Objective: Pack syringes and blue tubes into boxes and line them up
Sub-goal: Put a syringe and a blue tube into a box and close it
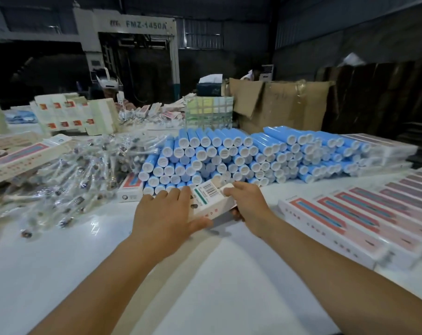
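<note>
Left hand [163,213] and right hand [250,204] grip one box [211,201] between them, barcode up, just before the stacked blue tubes [229,155].

Box in hand, tubes and syringes stacked behind

A white box [211,201] with a barcode label sits tilted above the table, in front of the blue tubes [229,158], stacked with white caps facing forward. Bagged syringes [79,170] are heaped at left; finished boxes [364,213] lie side by side at right.
</note>
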### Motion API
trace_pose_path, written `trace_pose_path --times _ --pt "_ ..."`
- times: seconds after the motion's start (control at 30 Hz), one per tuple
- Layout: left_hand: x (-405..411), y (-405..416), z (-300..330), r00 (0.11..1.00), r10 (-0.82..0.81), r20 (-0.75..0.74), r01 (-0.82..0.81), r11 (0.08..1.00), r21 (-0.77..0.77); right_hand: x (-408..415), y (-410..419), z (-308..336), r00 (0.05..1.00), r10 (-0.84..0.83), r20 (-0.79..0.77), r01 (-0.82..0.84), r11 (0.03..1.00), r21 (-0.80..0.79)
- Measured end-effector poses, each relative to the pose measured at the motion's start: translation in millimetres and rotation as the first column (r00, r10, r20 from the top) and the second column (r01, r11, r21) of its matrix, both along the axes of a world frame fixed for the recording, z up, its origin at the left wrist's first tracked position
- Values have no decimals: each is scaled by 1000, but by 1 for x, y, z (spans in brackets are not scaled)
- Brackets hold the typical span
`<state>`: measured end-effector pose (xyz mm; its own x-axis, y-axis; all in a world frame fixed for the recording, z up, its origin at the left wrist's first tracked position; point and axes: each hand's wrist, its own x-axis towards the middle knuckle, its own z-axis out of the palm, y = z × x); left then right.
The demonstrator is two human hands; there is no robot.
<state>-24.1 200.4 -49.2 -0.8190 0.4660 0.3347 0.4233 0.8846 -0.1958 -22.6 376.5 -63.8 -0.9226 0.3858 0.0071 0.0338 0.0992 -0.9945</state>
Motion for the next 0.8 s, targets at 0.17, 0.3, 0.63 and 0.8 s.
trace_pose_path --times 0.17,0.3,0.63,0.8 --pt "6 3 -12 997 8 -79 -6 1000 25 1 4 4 997 -62 -51 76 931 356" --pt "7 7 -22 996 -51 -75 49 998 -35 -19 34 52 961 -111 -252 253 721 645" --pt "1 14 -26 994 -99 50 101 994 -40 -118 128 113 886 -457 -80 66 -46 997" --pt "-4 14 -24 991 -100 90 107 992 -67 -142 133 110 848 -529 35 -49 -12 999"
